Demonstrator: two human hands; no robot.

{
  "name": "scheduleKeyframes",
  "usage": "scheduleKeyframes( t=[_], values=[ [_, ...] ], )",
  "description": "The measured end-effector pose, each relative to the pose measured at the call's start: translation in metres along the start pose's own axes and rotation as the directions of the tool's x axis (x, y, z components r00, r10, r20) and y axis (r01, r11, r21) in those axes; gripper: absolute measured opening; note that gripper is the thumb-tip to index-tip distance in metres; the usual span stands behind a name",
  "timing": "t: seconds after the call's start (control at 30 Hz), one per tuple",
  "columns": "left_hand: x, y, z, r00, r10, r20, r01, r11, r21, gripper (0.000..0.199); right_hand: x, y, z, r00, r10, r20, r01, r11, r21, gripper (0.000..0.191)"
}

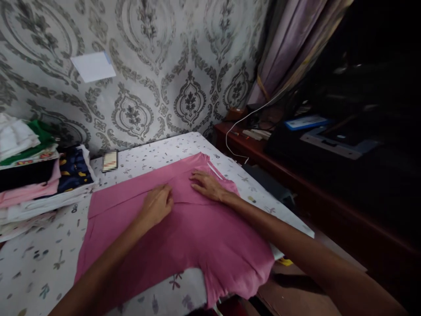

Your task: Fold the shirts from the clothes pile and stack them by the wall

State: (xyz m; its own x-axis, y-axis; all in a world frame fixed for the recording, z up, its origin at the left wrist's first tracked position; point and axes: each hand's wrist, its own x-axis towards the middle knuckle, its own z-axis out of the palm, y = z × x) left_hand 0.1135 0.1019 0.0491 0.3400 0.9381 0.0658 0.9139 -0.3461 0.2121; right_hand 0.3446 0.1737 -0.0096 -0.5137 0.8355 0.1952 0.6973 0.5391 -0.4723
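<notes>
A pink garment (184,232) lies spread on a white patterned cloth surface (256,197), with one strip along its far side folded over. My left hand (158,202) rests on the middle of the garment, its fingers curled together at the edge of the folded strip; whether they pinch fabric is hidden. To the right, my right hand (207,185) lies on the folded part near the collar, fingers spread and holding nothing. A sleeve of the garment hangs over the near edge of the surface.
Stacked folded clothes (36,175) stand at the left. A phone (109,161) lies near the patterned wall. On the right, a dark wooden ledge (250,142) holds small items, and a white cable (226,136) hangs down beside the surface.
</notes>
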Motion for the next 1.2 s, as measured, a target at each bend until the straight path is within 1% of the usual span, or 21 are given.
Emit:
scheduleKeyframes(
  t=[0.07,0.13,0.2,0.27,0.33,0.37,0.47,0.53,0.63,0.73,0.83,0.9,0.97,1.03,1.1,1.17,1.2],
  values=[
    [0.008,-0.002,0.005,0.994,0.072,-0.088,-0.074,0.997,-0.026,0.021,0.008,-0.005,-0.002,1.0,0.018,-0.022,-0.019,0.999,-0.036,0.038],
    [0.02,-0.003,0.016,0.988,0.09,-0.127,-0.092,0.996,-0.01,0.03,0.02,-0.008,-0.001,0.997,0.054,-0.049,-0.059,0.993,-0.105,0.039],
    [0.031,-0.004,0.031,0.995,0.044,-0.093,-0.041,0.998,0.037,0.042,0.031,-0.008,0.002,0.993,0.097,-0.065,-0.107,0.98,-0.17,0.045],
    [0.037,-0.006,0.046,1.0,-0.015,-0.025,0.017,0.996,0.086,0.054,0.039,-0.005,0.006,0.988,0.137,-0.068,-0.148,0.967,-0.208,0.051],
    [0.04,-0.008,0.056,0.999,-0.043,0.019,0.04,0.993,0.113,0.06,0.042,0.001,0.011,0.985,0.162,-0.064,-0.173,0.958,-0.23,0.056],
    [0.039,-0.01,0.059,0.999,-0.043,0.021,0.041,0.992,0.12,0.061,0.042,0.003,0.012,0.984,0.168,-0.059,-0.178,0.954,-0.242,0.057],
    [0.037,-0.012,0.061,0.999,-0.037,0.018,0.034,0.99,0.137,0.062,0.046,0.01,0.013,0.983,0.181,-0.043,-0.186,0.944,-0.271,0.058],
    [0.036,-0.011,0.06,0.999,-0.042,0.029,0.037,0.988,0.15,0.063,0.054,0.015,0.01,0.978,0.206,-0.042,-0.209,0.934,-0.29,0.057],
    [0.036,-0.009,0.059,0.998,-0.054,0.037,0.048,0.985,0.163,0.065,0.071,0.026,0.002,0.955,0.289,-0.058,-0.293,0.904,-0.313,0.058],
    [0.032,-0.015,0.056,0.995,-0.084,0.044,0.077,0.985,0.156,0.07,0.082,0.038,-0.006,0.921,0.384,-0.065,-0.385,0.868,-0.313,0.058],
    [0.022,-0.036,0.047,0.988,-0.144,0.06,0.133,0.98,0.149,0.079,0.084,0.048,-0.008,0.911,0.411,-0.043,-0.404,0.864,-0.302,0.057],
    [0.011,-0.059,0.037,0.977,-0.204,0.06,0.192,0.968,0.159,0.082,0.084,0.055,-0.005,0.914,0.404,-0.044,-0.397,0.867,-0.3,0.057],
    [-0.005,-0.087,0.027,0.954,-0.295,0.058,0.281,0.944,0.173,0.084,0.086,0.063,0.0,0.92,0.383,-0.079,-0.387,0.866,-0.317,0.059],
    [-0.024,-0.116,0.017,0.912,-0.407,0.052,0.391,0.9,0.191,0.084,0.087,0.069,0.004,0.926,0.367,-0.091,-0.376,0.866,-0.33,0.06],
    [-0.044,-0.143,0.008,0.856,-0.516,0.027,0.498,0.839,0.22,0.083,0.088,0.073,0.007,0.93,0.356,-0.091,-0.366,0.868,-0.337,0.062],
    [-0.062,-0.167,0.002,0.801,-0.598,-0.003,0.582,0.778,0.238,0.081,0.088,0.075,0.009,0.931,0.353,-0.092,-0.362,0.868,-0.339,0.063],
    [-0.069,-0.176,0.0,0.782,-0.623,-0.011,0.607,0.757,0.239,0.08,0.088,0.075,0.009,0.931,0.351,-0.095,-0.362,0.869,-0.338,0.064]
  ],
)
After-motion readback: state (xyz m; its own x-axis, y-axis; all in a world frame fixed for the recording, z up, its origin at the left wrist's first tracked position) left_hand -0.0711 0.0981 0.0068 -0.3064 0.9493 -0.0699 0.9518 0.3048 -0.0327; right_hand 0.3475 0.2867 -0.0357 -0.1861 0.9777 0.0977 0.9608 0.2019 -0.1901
